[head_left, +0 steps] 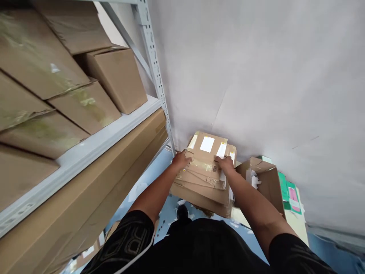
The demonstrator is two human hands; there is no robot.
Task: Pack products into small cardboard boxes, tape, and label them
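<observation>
A stack of flattened cardboard boxes (pixel 207 173) with white labels and tape leans against the white wall on the blue floor. My left hand (pixel 181 159) presses on the stack's left edge, fingers curled over the top sheet. My right hand (pixel 226 164) lies on the stack's right part near a small barcode label, fingers bent onto the cardboard. Both arms reach down from black sleeves.
A grey metal shelf rack (pixel 108 133) at the left holds several brown cartons (pixel 114 78), with a long carton (pixel 85 201) under the shelf board. An open small box (pixel 264 179) with paper scraps and green-pink packets (pixel 291 194) sits right of the stack. Paper bits litter the floor.
</observation>
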